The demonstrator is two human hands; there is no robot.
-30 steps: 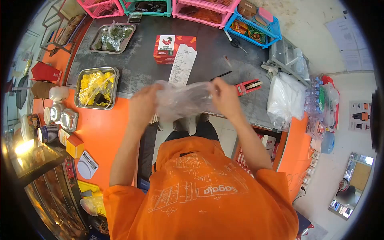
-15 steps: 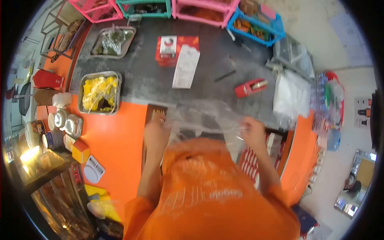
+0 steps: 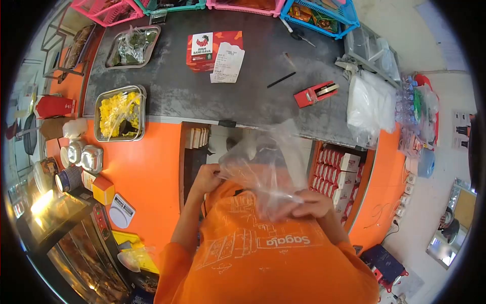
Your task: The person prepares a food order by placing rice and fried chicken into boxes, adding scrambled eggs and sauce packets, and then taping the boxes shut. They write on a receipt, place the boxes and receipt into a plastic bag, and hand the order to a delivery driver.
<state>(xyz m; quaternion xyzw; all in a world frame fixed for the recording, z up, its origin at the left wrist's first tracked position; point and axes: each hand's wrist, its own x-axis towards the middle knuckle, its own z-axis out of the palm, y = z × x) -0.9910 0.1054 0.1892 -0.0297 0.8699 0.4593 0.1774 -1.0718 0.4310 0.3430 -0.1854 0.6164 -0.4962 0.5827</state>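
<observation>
A clear plastic bag (image 3: 263, 177) hangs between my two hands in front of the orange shirt. My left hand (image 3: 208, 179) pinches one edge of it, and my right hand (image 3: 315, 204) grips the other side lower down, fingers closed on the film. Beyond the hands, on the dark counter (image 3: 172, 96), lies a red and white food box (image 3: 202, 55) with a printed receipt (image 3: 228, 63) leaning on its front. To the right are a black pen (image 3: 281, 80) and a red tape dispenser (image 3: 315, 95).
Trays of yellow food (image 3: 119, 115) and green leaves (image 3: 132, 48) are at the left. Baskets (image 3: 324, 23) line the back. White plastic bags (image 3: 367, 104) lie at the right. Stacked boxes (image 3: 336, 172) fill a shelf below. A glass warmer (image 3: 81, 243) stands lower left.
The bag, earlier stretched wide over the counter edge, has come nearer the shirt and bunched. My right hand has moved down, my left hand slightly down. The view has shifted.
</observation>
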